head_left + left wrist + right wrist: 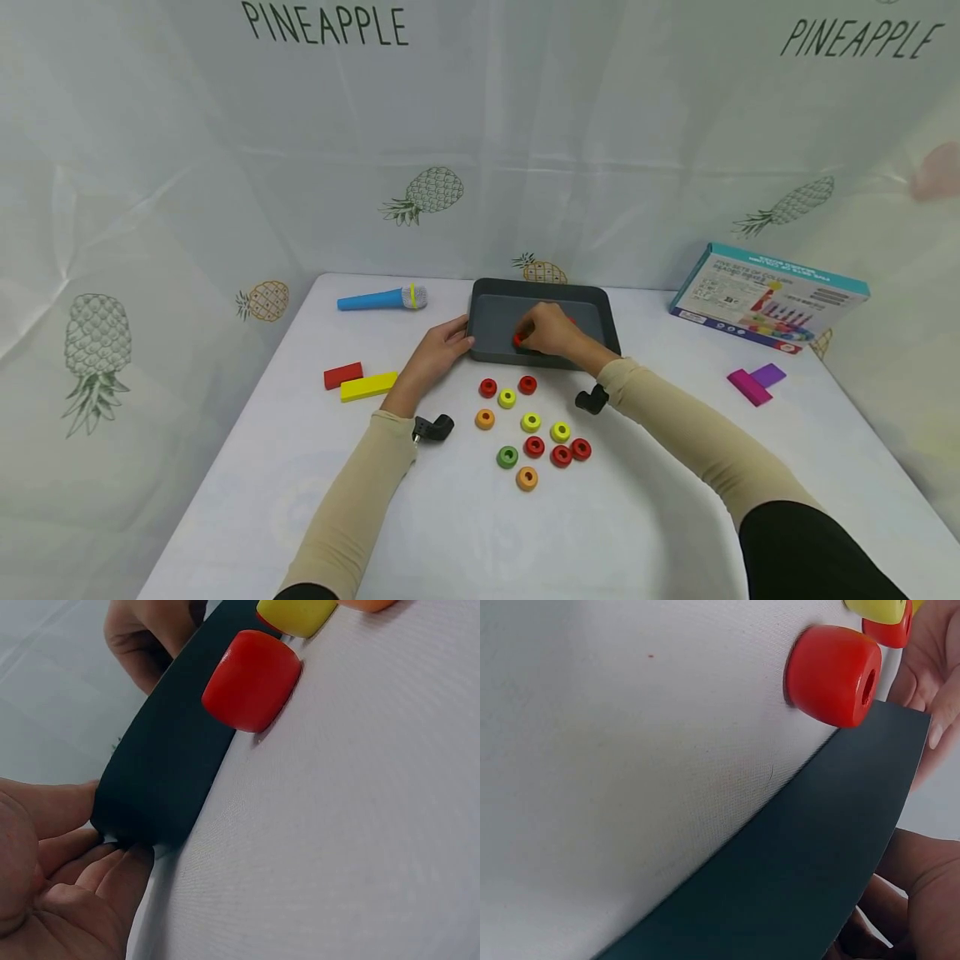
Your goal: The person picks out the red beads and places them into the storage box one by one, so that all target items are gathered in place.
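Your left hand (433,357) grips a dark-grey rectangular tray (491,327); your right hand (552,328) pinches a small, round red bead (517,340) inside.
Lift that edge, and the bead could roll.

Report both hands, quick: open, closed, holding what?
Left hand: closed, gripping the dark gray tray by its left edge.
Right hand: closed, pinching a red bead.

1. Tray (491,321): dark grey
2. Beads (251,682): red, yellow, orange, green
3. Microphone (371,300): blue, yellow stripe, silver end
4. Blocks (368,387): red, yellow, magenta, purple
5. Sleeves (341,508): beige, black above
6. Box (757,292): whitish, teal edge, multicoloured picture
7. Table (450,542): white
8. Curtain (585,108): pale, printed with green and yellow pineapples (435,190)
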`<action>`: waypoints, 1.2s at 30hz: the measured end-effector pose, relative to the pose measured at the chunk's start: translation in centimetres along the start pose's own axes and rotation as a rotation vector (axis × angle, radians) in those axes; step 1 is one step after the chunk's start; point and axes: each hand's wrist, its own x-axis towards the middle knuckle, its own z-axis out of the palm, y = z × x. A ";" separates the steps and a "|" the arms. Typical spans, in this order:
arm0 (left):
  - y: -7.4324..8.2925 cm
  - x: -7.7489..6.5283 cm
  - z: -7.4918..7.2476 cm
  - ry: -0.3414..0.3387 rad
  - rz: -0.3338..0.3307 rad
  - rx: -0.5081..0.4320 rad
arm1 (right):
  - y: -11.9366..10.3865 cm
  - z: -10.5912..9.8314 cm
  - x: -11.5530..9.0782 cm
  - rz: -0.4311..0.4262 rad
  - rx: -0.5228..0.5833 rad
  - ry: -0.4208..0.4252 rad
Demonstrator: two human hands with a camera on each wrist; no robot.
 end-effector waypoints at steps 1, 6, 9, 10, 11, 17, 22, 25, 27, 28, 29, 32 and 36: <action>0.0 0.0 0.0 0.001 0.000 0.002 | 0.0 0.0 0.0 0.003 0.001 0.000; 0.0 -0.1 -0.1 -0.003 -0.005 -0.004 | -0.1 0.0 0.0 0.031 0.016 -0.006; 0.0 -0.2 -0.1 -0.001 -0.008 0.006 | -0.1 0.1 -0.1 0.034 0.017 -0.003; 0.0 -0.3 -0.1 0.000 -0.011 0.008 | 0.0 0.1 -0.1 0.032 0.015 -0.001; 0.0 -0.3 -0.1 0.001 -0.013 0.007 | 0.0 0.2 -0.1 0.029 0.012 0.003; 0.2 -0.3 -0.1 -0.007 -0.016 0.000 | 0.2 0.2 -0.3 0.025 -0.014 0.029; 0.2 -0.2 0.0 0.000 -0.012 0.003 | 0.2 -0.2 -0.5 0.013 0.001 0.044; 0.1 -0.2 0.0 0.001 -0.017 0.000 | 0.1 -0.3 -0.6 0.004 0.007 0.051; 0.1 -0.2 0.0 0.000 -0.019 -0.007 | 0.0 -0.3 -0.8 0.002 0.009 0.055; 0.1 -0.2 0.0 -0.001 -0.021 -0.012 | -0.1 -0.4 -0.9 -0.003 0.009 0.060; 0.0 -0.2 0.0 -0.001 -0.022 -0.012 | -0.1 -0.4 -1.0 -0.007 0.011 0.064; 0.0 -0.2 0.0 -0.003 -0.020 -0.019 | -0.3 -0.3 -1.3 -0.021 0.024 0.078; 0.0 -0.1 0.0 -0.006 -0.014 -0.025 | -0.5 -0.2 -1.5 -0.024 0.035 0.087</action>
